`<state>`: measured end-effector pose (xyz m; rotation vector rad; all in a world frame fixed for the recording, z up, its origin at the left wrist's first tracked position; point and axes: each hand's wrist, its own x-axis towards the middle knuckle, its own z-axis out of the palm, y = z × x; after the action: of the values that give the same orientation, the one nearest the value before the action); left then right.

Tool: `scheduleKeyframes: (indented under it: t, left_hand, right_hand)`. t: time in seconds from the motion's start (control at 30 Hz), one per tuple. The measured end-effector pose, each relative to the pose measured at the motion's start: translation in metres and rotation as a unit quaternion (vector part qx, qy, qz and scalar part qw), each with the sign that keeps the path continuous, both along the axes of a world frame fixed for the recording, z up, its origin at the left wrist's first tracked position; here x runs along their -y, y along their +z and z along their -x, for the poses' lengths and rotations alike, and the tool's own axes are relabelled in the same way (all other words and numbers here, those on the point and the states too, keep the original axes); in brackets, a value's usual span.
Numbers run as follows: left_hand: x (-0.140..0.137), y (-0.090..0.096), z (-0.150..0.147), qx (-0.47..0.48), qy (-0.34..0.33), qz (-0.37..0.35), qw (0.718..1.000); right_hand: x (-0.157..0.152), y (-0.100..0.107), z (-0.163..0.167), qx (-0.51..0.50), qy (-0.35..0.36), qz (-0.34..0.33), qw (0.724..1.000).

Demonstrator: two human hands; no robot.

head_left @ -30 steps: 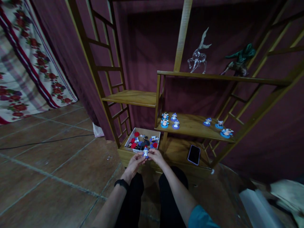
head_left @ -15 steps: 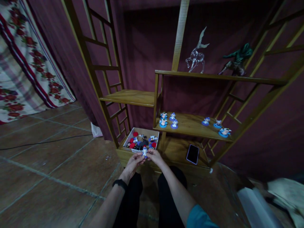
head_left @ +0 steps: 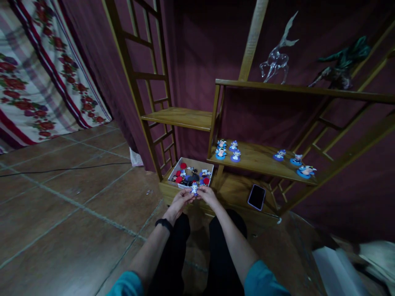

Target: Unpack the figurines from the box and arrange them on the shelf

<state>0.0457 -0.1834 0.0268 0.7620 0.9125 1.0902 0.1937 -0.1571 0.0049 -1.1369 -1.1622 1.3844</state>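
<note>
Between my fingers, upright in front of the box, is a small white and purple figurine point(head_left: 194, 188) on a purple base. My left hand point(head_left: 180, 201) grips it from the left and my right hand point(head_left: 208, 195) from the right, both with fingers closed on it. Just beyond lies an open cardboard box point(head_left: 173, 174) of jumbled figurines with red, dark and purple bases. On the shelf point(head_left: 256, 158) to the right stand several similar figurines: a purple-based one point(head_left: 235, 155) in the left group, and a blue-based one point(head_left: 306, 171) at the right end.
A phone point(head_left: 256, 197) lies on the lowest shelf. Above stand a clear glass horse figure point(head_left: 275, 63) and a dark green statue point(head_left: 342, 61). The wooden lattice side point(head_left: 148, 82) rises behind the box at the left. A cable point(head_left: 68, 169) crosses the tiled floor.
The view has shifted, so the shelves sit further right and slightly higher. Both hands still hold the figurine in front of the box.
</note>
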Motion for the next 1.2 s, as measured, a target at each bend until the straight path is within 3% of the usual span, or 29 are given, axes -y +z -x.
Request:
scheduleKeyframes:
  t: [1.2]
  left_hand:
    - [-0.0020,-0.0039,0.0000,-0.019,-0.007,0.003,1.000]
  right_hand:
    - [-0.0056,-0.0087,-0.0043,0.044,-0.030,-0.005,0.999]
